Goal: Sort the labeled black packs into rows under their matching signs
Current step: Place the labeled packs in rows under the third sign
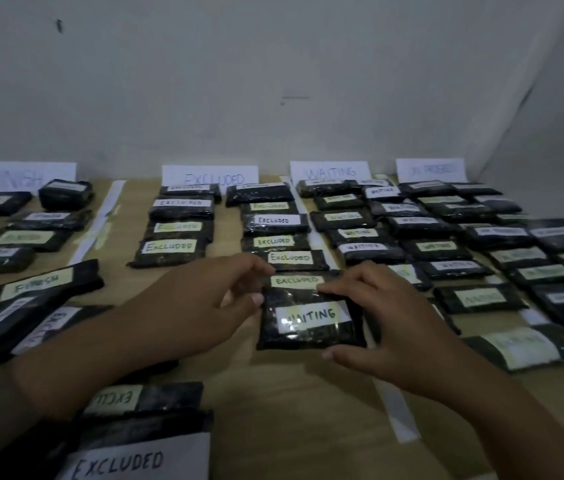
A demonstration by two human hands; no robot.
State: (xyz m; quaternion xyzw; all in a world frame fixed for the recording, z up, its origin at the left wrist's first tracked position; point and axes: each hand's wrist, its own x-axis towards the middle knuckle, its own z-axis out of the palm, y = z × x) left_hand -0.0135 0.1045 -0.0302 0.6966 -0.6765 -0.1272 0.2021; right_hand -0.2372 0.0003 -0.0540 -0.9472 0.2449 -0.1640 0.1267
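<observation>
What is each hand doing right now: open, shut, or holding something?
Left hand: at the WAITING pack's left edge; grip cannot be told.
Right hand: grips the WAITING pack, fingers above, thumb below.

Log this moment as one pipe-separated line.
hands: left hand and right hand both grip WAITING pack | position: near end of rows under EXCLUDED sign, overlapping EXCLUDED pack | target: under WAITING sign, to the right

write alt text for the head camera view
Left hand and right hand grip a black WAITING pack at the near end of the EXCLUDED rows. Other labelled packs lie in rows on a table below four signs.
</observation>
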